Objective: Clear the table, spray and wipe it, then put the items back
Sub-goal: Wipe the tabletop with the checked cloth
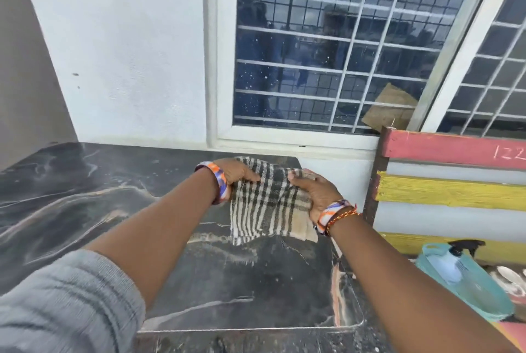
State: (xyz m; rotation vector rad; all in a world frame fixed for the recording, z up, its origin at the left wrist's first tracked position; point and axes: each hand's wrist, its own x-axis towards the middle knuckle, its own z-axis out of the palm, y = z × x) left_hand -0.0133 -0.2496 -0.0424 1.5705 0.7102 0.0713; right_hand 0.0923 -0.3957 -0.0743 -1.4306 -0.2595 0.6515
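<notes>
Wipe step: left hand (237, 171) and right hand (311, 190) fingers pinched striped beige-black woven cloth (267, 204) above dark marbled desk (85, 196). Next likely: press flat, sweep.

A dark marbled table (85, 196) carries only a checked cloth (264, 204).

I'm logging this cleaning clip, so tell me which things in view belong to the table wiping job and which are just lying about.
Part of the job:
checked cloth, gripped by left hand and right hand
dark marble table
spray bottle in teal bag

Just lying about:
cardboard piece behind the window
painted wooden bench
</notes>
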